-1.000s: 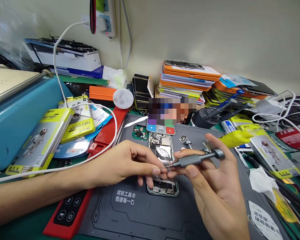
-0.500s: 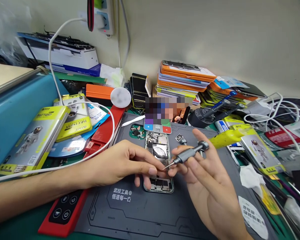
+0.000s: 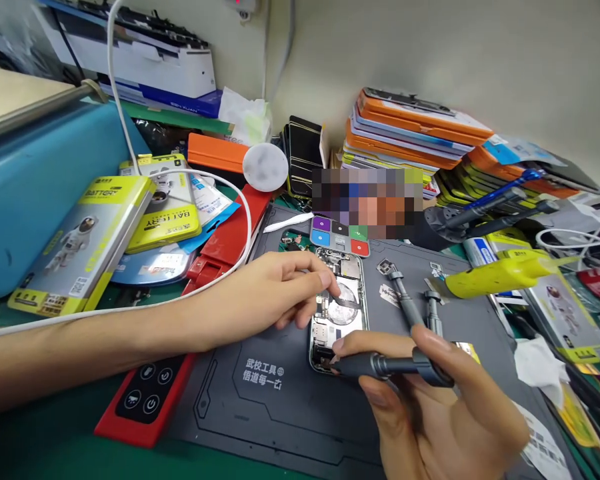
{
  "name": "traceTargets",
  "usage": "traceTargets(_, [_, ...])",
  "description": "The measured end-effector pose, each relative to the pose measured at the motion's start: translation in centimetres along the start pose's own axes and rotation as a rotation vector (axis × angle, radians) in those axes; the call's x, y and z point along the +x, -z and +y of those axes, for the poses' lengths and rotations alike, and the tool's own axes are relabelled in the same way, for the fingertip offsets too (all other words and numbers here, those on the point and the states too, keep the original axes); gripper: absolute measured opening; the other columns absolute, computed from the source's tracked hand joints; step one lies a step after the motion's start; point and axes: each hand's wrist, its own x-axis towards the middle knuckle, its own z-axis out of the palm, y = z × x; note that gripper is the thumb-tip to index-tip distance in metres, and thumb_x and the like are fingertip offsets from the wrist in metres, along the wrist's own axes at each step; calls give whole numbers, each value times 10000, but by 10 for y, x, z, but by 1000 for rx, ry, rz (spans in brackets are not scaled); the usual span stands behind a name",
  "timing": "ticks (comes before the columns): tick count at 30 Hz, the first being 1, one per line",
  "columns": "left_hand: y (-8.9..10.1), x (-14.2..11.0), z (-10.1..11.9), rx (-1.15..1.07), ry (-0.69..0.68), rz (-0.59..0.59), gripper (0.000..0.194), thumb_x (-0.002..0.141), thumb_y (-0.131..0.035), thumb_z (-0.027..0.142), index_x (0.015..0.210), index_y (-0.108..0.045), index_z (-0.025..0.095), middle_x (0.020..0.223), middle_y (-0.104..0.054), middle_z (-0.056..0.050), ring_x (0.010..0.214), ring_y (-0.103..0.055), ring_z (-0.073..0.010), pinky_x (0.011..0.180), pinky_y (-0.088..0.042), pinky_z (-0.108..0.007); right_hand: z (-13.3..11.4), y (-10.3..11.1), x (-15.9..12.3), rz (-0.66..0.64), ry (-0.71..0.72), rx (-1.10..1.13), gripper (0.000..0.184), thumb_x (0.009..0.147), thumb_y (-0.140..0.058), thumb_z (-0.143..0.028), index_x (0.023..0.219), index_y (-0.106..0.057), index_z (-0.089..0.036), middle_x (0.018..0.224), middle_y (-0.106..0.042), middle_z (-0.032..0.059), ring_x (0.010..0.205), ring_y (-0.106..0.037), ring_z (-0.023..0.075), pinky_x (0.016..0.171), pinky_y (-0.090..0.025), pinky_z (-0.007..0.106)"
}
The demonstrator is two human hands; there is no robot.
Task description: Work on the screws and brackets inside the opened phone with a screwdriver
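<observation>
An opened smartphone (image 3: 343, 330) with bare inner parts and a round silvery disc lies upright in my view on a dark grey mat (image 3: 280, 427). My left hand (image 3: 285, 287) reaches over its left side, thumb and fingers closed together at the end of a dark strip (image 3: 347, 303) across the disc; whether they grip it is hidden. My right hand (image 3: 445, 400) holds a grey screwdriver (image 3: 380, 367), almost level. Its tip points left at the phone's lower end, and the bit itself is hard to make out.
Two more screwdrivers (image 3: 405, 297) lie right of the phone, near a yellow bottle (image 3: 495, 277). A coloured magnetic tray (image 3: 339, 237) sits behind. Left are a red lamp base (image 3: 140, 400), a white cable (image 3: 200, 297) and battery boxes (image 3: 85, 247). Orange boxes (image 3: 415, 127) are stacked behind.
My hands have parted. The left has moved up along the phone, from the screwdriver tip to the disc; the right has brought the screwdriver down to the phone's lower end. The view has shifted.
</observation>
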Motion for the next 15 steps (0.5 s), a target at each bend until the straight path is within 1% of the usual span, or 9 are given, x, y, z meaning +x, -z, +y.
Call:
traceTargets(2, [1,0,-1,12,-20,-19,218,1087,-545,372,1011,-677,216,669,-606,77,542,-453,-71,526,-355,-179,2,0,-2,-7,3,-20,802,942,-637,7,1626,-404,-340,1153,-772,77,900,-812,240,834,-726,443])
traceTargets(4, [2,0,-2,9,-19,-32,201,1084,-539,338,1011,-680,215,678,-606,76,547,-458,-74,527,-356,-183,6,1,-3,-12,58,-36,796,923,-653,26,1618,-424,-288,1174,-781,86,924,-819,235,818,-732,411])
traceTargets(7, [2,-1,-1,15,-7,-47,181,1079,-531,301,1014,-681,222,684,-612,80,557,-466,-74,541,-372,-179,10,2,-2,-27,164,-66,808,872,-694,71,1599,-459,-189,1181,-788,90,999,-823,224,895,-718,356])
traceTargets(9, [2,-1,0,44,-4,-42,182,1079,-536,311,1015,-686,229,685,-618,84,564,-475,-72,548,-382,-177,11,2,0,-39,163,-67,822,861,-690,93,1601,-461,-179,1203,-780,88,1047,-815,217,943,-703,340])
traceTargets(11, [2,-2,0,64,0,-33,192,1080,-546,342,1005,-683,231,686,-623,87,566,-482,-70,548,-387,-175,9,3,3,-63,168,-69,828,866,-685,95,1608,-455,-193,1216,-772,88,1058,-807,209,934,-702,331])
traceTargets(13, [2,-2,-1,71,5,-31,207,1081,-553,374,994,-673,230,685,-627,90,560,-484,-68,542,-388,-177,5,4,8,-99,186,-84,790,912,-685,46,1619,-444,-212,1188,-778,82,1023,-804,192,900,-701,315])
traceTargets(15, [2,-1,-2,73,5,-33,210,1081,-555,383,994,-670,232,684,-628,92,558,-486,-68,536,-389,-179,1,7,14,-128,193,-109,657,1012,-657,-91,1619,-456,-237,1129,-793,69,978,-803,179,864,-699,307])
